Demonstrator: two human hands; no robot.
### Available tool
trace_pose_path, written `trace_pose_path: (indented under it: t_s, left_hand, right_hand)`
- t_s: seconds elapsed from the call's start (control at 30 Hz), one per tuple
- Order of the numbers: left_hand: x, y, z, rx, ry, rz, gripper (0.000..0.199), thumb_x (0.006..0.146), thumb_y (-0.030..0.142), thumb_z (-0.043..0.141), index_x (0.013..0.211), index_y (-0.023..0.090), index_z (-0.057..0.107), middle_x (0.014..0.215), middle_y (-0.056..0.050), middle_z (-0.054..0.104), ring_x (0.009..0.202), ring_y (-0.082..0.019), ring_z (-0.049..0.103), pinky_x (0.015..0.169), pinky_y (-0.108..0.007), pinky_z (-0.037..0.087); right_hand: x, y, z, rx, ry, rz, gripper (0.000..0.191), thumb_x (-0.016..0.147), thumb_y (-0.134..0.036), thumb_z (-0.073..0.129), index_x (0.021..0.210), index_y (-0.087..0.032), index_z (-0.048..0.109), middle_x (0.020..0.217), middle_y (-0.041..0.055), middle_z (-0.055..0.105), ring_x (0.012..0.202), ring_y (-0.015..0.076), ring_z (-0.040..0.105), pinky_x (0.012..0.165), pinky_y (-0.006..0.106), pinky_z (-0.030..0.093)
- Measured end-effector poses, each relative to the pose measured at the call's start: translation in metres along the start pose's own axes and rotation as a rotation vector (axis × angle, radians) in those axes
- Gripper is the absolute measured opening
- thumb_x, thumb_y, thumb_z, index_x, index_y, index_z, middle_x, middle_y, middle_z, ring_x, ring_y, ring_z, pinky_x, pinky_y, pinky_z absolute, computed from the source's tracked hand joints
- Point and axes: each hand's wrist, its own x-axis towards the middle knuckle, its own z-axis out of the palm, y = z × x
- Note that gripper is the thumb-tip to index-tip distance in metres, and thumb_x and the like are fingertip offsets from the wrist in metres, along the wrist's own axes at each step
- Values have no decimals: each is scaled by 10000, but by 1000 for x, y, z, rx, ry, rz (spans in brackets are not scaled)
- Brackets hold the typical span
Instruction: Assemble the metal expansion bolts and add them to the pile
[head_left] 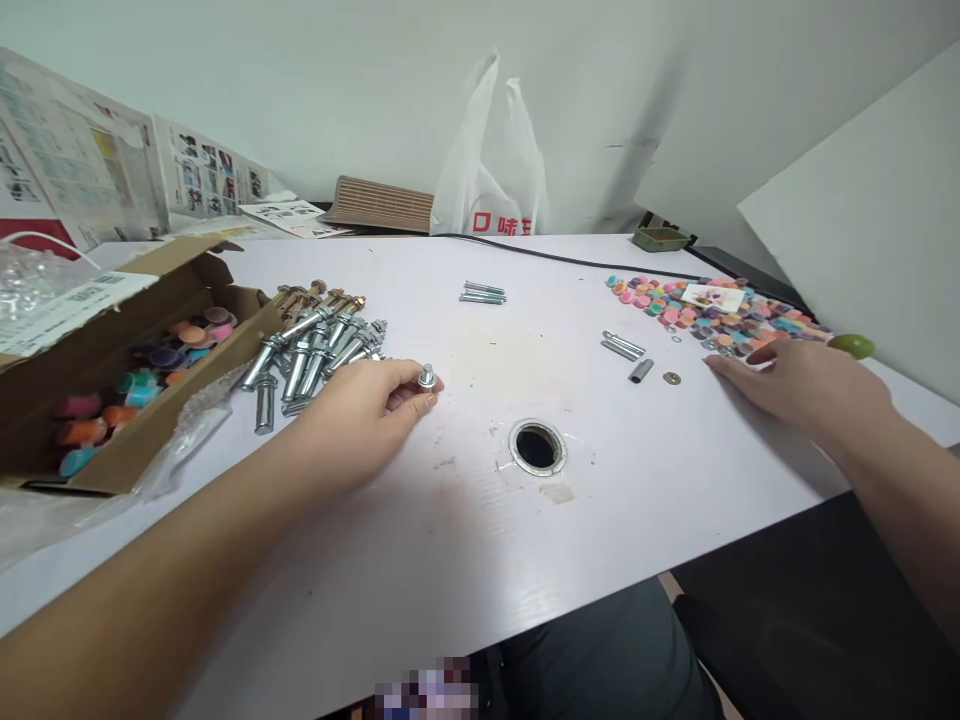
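My left hand [375, 412] is closed around a silver bolt [427, 377], its threaded end pointing up between thumb and fingers. To its left lies a pile of silver expansion bolts [307, 355], with brass-coloured ones [319, 298] behind. On the right, my right hand [799, 385] rests over the table with its fingertips at some small metal washers [721, 347]; whether it pinches one is hidden. Near it are a flat washer [672, 378], a grey metal sleeve [640, 371] and silver pins [622, 346]. Several thin screws [483, 292] lie at the back middle.
A round hole with a metal rim [560, 452] sits in the white table [480, 560]. At left stands a cardboard box [259, 312] of coloured caps. More coloured caps [675, 308], a card [712, 298] and a green fruit [852, 346] lie right. A white bag [487, 180] stands behind a black cable [570, 259].
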Motion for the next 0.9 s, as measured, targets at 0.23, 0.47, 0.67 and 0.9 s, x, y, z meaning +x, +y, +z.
trace_pose_path:
  t_s: [0.23,0.47,0.67,0.9]
  left_hand:
    - [-2,0,-3,-58,-36,-15,235,916,409,641,918,200,749,762,-31,729,625,-159,537,611,-287,370]
    - [1,-2,-2,-156,-44,-9,217,882,384,708,863,171,742,927,-58,784,709,-146,586,671,-286,418]
    - [2,-5,-3,-189,-42,2,232,860,394,741,899,167,767,738,-19,695,672,-147,556,639,-282,397]
    - [1,-4,-2,-219,-2,14,223,856,315,739,708,173,654,631,47,566,643,-109,484,646,-285,356]
  right_hand:
    - [19,2,11,13,21,-125,565,492,-779,963,483,-278,702,504,140,568,382,107,282,531,441,234]
    - [-70,-73,-48,198,-151,-406,317,554,-397,1034,780,-267,855,793,64,760,593,124,620,542,355,358]
    - [-193,-165,-56,763,-169,-1271,144,825,-246,802,952,-180,812,918,63,768,767,175,693,725,379,566]
    - [-240,-227,-25,805,-430,-1484,224,931,-190,641,1076,-129,800,1007,30,779,849,138,690,790,309,543]
